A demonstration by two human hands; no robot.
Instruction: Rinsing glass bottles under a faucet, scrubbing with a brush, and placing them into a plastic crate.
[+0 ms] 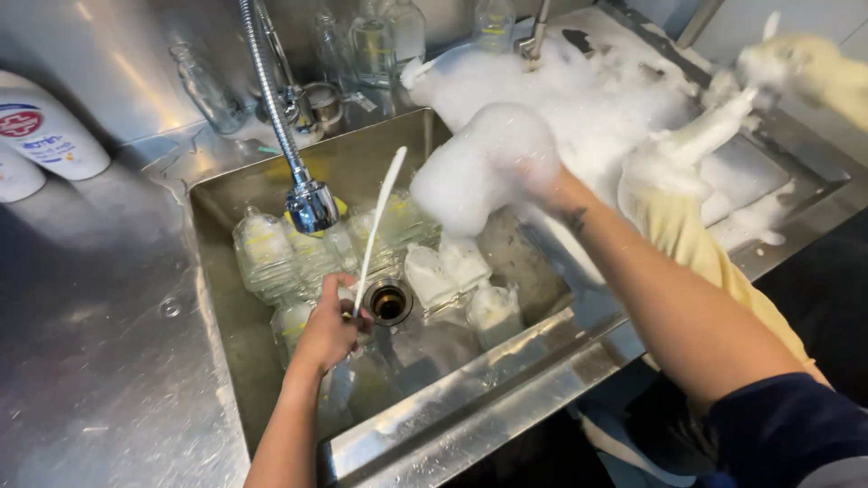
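Left grip (330, 330) closed — low, right grip (506, 172) foam-covered, arm outstretched

A long white bottle brush (378, 221) stands nearly upright over the sink drain, its handle end gripped low. A foam-smothered bottle (479, 167) is raised above the basin.

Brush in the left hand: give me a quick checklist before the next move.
1. Left hand gripping brush: ok.
2. Right hand visible: not ok, buried in foam.
3. What the right hand holds: cannot tell.
4. Drain uncovered: ok.
5. Sink has room: not ok, bottles crowd the bottom.
6. Clear of the gloved co-worker's hand: not ok, close beside the right forearm.
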